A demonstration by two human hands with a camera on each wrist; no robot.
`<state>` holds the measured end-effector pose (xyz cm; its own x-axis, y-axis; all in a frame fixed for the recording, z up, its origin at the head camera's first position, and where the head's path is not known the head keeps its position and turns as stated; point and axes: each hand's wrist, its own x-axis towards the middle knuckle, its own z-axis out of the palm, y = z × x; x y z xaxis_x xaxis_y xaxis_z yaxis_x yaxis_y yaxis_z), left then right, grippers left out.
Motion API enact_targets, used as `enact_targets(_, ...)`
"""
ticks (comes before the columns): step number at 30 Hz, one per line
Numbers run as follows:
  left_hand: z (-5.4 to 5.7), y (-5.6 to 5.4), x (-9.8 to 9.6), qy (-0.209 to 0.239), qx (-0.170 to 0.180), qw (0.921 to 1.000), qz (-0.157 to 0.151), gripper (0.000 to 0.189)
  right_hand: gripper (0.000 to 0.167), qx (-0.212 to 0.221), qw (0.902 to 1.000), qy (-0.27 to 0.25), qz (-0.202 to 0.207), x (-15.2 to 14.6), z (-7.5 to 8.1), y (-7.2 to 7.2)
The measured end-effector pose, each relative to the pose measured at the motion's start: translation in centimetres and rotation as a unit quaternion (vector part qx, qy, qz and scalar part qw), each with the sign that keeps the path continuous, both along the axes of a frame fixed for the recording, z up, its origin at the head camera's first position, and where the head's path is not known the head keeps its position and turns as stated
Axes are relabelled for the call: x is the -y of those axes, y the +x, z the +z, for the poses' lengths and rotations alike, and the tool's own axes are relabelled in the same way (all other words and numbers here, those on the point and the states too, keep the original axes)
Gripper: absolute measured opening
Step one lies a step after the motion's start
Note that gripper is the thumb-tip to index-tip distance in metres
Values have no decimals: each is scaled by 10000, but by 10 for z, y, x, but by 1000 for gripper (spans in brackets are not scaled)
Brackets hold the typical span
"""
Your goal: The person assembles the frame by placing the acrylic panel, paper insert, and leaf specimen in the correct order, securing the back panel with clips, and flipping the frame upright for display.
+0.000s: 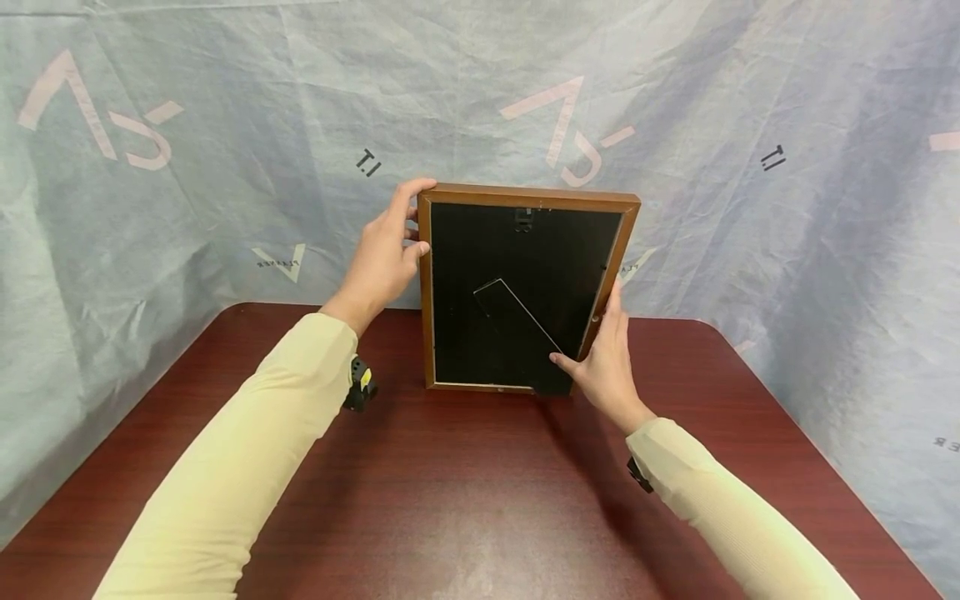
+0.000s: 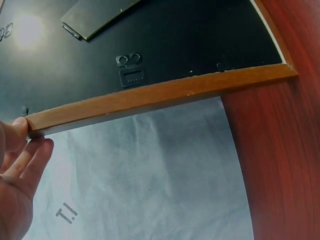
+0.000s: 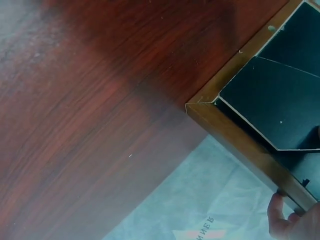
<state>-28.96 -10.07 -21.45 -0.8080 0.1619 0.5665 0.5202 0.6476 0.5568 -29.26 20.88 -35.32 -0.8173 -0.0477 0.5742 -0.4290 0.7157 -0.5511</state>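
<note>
A picture frame (image 1: pixel 465 250) with a brown wooden border stands on the table, its black back turned toward me. The left hand (image 1: pixel 382 258) grips the upper left edge, thumb on the near side and fingers behind. Lower on the right edge, the right hand (image 1: pixel 606 362) holds the frame, with its thumb against the black easel stand (image 1: pixel 525 354) on the back. That stand (image 3: pixel 280 105) slants to the lower right corner in the right wrist view. A small metal hanger (image 2: pixel 131 70) sits near one border in the left wrist view. The frame's front is hidden.
The dark red wooden table (image 1: pixel 450 500) has rounded far corners. Behind it and along both sides hangs a grey cloth (image 1: pixel 300 100) printed with pink and black marks. Black wrist devices (image 1: pixel 360 385) show at both cuffs.
</note>
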Motion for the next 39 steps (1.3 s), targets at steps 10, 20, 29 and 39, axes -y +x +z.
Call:
enact_targets(10, -11, -3, -3, -170, -529, 9984, 107, 70, 133, -127, 9997, -107, -168, 3, -2, -13)
enact_targets(20, -13, -6, -9, -76, -562, 9984, -32, 67, 133, 31, 9998, -29, -198, -4, 2, -16)
enact_targets(29, -8, -7, -9, -52, -380, 9993, -6, 67, 117, -179, 9983, -507, -210, -10, 4, -1)
enact_targets(39, -5, -6, -8, 1, -229, 9997, 110, 69, 51, 944, 9952, -221, -156, -7, 7, 12)
